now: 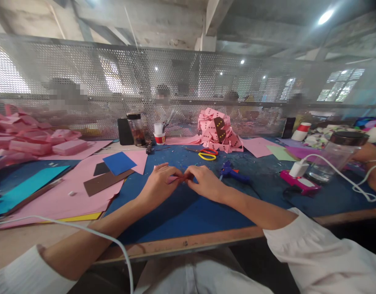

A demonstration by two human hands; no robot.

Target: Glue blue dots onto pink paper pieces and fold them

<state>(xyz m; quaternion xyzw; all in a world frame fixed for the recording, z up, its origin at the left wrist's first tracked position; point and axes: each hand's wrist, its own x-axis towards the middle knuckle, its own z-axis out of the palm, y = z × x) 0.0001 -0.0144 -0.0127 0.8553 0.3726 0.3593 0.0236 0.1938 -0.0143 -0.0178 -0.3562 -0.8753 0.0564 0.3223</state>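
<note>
Over the blue mat (175,222), my left hand (162,181) and my right hand (204,183) meet with their fingertips pinched together. A small pink piece of paper or foam (172,179) shows under the fingers of my left hand, mostly hidden. What sits in my right fingertips is too small to make out. Just right of my right hand lies a blue glue gun (235,173). Beyond the hands are scissors with red and yellow handles (208,154). A brown strip (106,182) and a blue sheet (119,163) rest on pink sheets (80,206) to the left.
A pile of dotted pink pieces (220,128) stands by the perforated screen (175,77). Folded pink pieces (31,136) heap up at left. Jars, a pink power strip (300,182) and a white cable (338,173) are at right. Another white cable (114,241) crosses my left forearm.
</note>
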